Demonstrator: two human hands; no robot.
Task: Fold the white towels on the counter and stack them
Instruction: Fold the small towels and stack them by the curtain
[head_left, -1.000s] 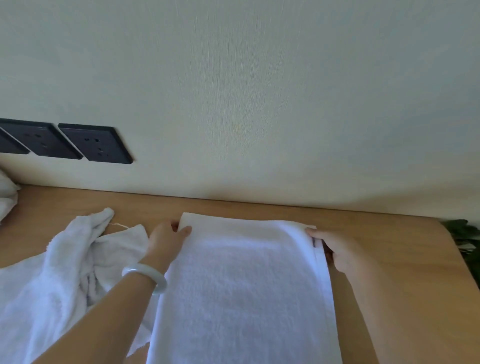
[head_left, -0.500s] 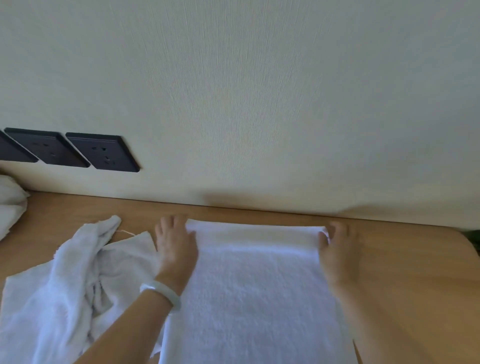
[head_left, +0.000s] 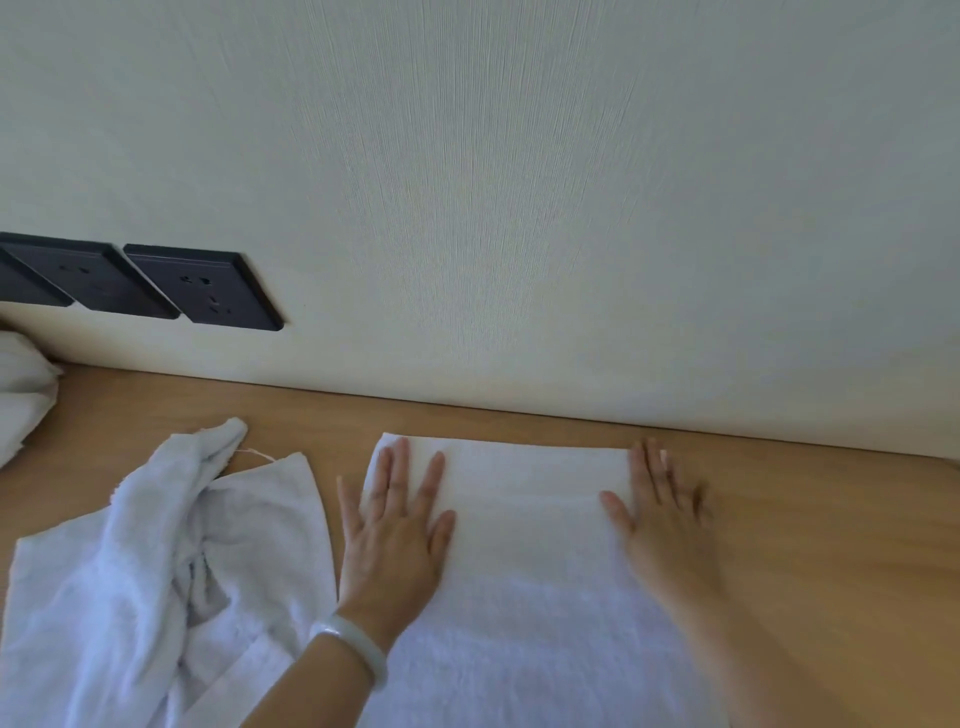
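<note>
White towel (head_left: 524, 525) front and centre, spread flat on the wooden counter (head_left: 810, 525), its far edge running parallel to the wall (head_left: 519, 182) and a little short of it. Both palms are down on it. The left hand (head_left: 395, 540) presses the left side near the far corner, fingers straight and fanned wide, the little finger reaching over the towel's edge towards bare wood. A pale bangle (head_left: 353, 644) sits on that wrist. Across the cloth, the right hand (head_left: 662, 525) lies flat along the right border, fingers straight and closer together, thumb pointing inward onto the fabric; it shows a touch of blur. Neither hand grips anything. Just left of the flat one lies a second white towel (head_left: 156, 561), rumpled and bunched. More white cloth (head_left: 21, 395) peeks in at the far left edge, too cropped to say how it lies. Dark wall sockets (head_left: 202, 288) line up above.
</note>
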